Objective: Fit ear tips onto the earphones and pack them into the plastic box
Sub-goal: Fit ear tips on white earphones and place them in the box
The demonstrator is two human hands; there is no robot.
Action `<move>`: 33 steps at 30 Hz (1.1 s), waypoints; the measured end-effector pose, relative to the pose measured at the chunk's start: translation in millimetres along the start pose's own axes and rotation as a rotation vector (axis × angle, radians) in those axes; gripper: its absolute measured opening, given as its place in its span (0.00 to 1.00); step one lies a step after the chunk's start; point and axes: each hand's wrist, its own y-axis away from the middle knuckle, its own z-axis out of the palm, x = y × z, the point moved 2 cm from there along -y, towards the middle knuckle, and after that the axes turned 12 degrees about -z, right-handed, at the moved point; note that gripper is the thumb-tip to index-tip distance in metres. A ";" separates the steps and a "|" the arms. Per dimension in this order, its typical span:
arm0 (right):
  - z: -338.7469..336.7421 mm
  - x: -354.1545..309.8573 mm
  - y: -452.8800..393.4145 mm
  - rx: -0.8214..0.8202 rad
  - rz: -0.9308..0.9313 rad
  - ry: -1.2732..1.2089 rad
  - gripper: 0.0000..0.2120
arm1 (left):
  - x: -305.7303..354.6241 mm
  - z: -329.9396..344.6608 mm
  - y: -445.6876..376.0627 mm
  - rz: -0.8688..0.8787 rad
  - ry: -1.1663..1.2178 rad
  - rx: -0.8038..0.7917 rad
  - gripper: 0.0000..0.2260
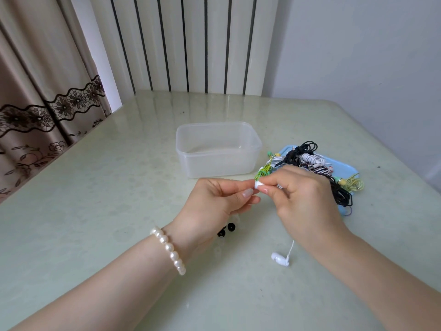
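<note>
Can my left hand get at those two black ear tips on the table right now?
Probably yes. The two black ring-shaped rubber ear tips lie uncovered just beneath the left hand, but its fingers are busy pinching the small white earbud, so it must let go first.

Two bare arms come up from the bottom of the view, one from about 7 o'clock and one from about 5 o'clock. No sleeves show on either arm. The left hand (210,201) has a bracelet (168,249) round its wrist. The bracelet is made of round, shiny white beads like pearls, set in one row, side by side. The thumbnail on the left hand is long and glossy with a pale pink shine. The right hand (303,199) has a nail with a white tip. No rings or watch show on the right hand or wrist
</note>
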 end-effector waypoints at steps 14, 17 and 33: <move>-7.7 5.0 -6.6 -0.051 0.579 -0.926 0.10 | 8.7 -3.8 -0.7 -0.171 0.304 -0.126 0.05; -7.1 3.5 -6.9 -0.075 0.609 -1.031 0.10 | 7.4 -3.0 -0.9 -0.177 0.321 -0.142 0.04; -4.6 -5.1 -7.4 -0.099 0.745 -1.158 0.07 | 2.2 -5.1 -8.8 -0.081 0.325 -0.104 0.04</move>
